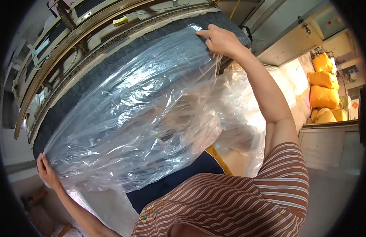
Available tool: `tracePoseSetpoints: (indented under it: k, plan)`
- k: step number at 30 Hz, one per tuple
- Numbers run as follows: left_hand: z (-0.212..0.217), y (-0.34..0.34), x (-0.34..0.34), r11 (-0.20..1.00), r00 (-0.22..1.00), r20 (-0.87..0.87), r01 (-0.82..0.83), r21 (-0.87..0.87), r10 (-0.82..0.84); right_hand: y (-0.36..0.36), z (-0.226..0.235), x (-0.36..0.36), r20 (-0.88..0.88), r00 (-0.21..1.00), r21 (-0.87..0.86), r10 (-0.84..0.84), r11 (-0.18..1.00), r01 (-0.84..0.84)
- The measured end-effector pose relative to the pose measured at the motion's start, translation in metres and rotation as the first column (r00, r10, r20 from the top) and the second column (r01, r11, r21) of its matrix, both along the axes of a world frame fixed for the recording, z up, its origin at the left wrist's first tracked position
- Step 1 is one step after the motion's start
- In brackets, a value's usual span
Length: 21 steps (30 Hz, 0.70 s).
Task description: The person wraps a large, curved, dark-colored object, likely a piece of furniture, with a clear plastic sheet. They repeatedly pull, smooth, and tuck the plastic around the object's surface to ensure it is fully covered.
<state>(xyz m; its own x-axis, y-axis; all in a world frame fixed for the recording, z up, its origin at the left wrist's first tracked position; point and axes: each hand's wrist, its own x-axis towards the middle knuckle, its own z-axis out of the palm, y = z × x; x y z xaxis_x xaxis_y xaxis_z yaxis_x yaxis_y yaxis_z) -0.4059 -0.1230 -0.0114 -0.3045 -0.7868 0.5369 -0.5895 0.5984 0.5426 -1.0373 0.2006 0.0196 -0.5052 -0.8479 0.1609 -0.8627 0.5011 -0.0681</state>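
Observation:
A wide clear plastic sheet (151,91), creased and shiny, stretches between my two hands. Its far edge lies over a long dark grey padded surface (88,85), and the rest hangs down in loose folds toward my body. At the lower left, my left hand (48,172) grips one end of the sheet beside the near end of the dark surface. Far to the upper right, my right hand (222,40) pinches the other end, its index finger pointing left along the sheet's edge. Part of both grips is hidden by the fingers.
Behind the dark surface run a long machine frame (78,37) and a curved rail with a small yellow piece (120,21) on it. More clear plastic (240,118) hangs at the right. Yellow-orange bundles (324,94) are stacked on a ledge at the far right.

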Motion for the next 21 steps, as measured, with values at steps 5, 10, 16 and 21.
tracePoseSetpoints:
  k: [5,10,16,21]
  plan:
    - [0.052,0.057,0.018,0.996,0.996,0.086,-0.015,0.088,0.008,-0.028,-0.009,-0.03,0.135,0.983,-0.131,-0.124,0.981,0.141]
    - [0.037,0.096,0.055,0.959,0.996,-0.005,0.082,0.272,-0.084,-0.037,-0.048,-0.064,0.126,0.992,-0.395,-0.004,0.917,0.054]
    - [0.029,0.073,0.041,0.92,0.92,-0.313,-0.11,0.375,0.238,-0.072,-0.012,-0.074,0.673,0.661,-0.536,0.331,0.835,0.128]
    - [0.039,-0.009,-0.026,0.897,0.769,-0.49,-0.242,0.371,0.41,-0.115,-0.015,-0.077,0.454,0.851,-0.812,0.266,0.517,0.271]
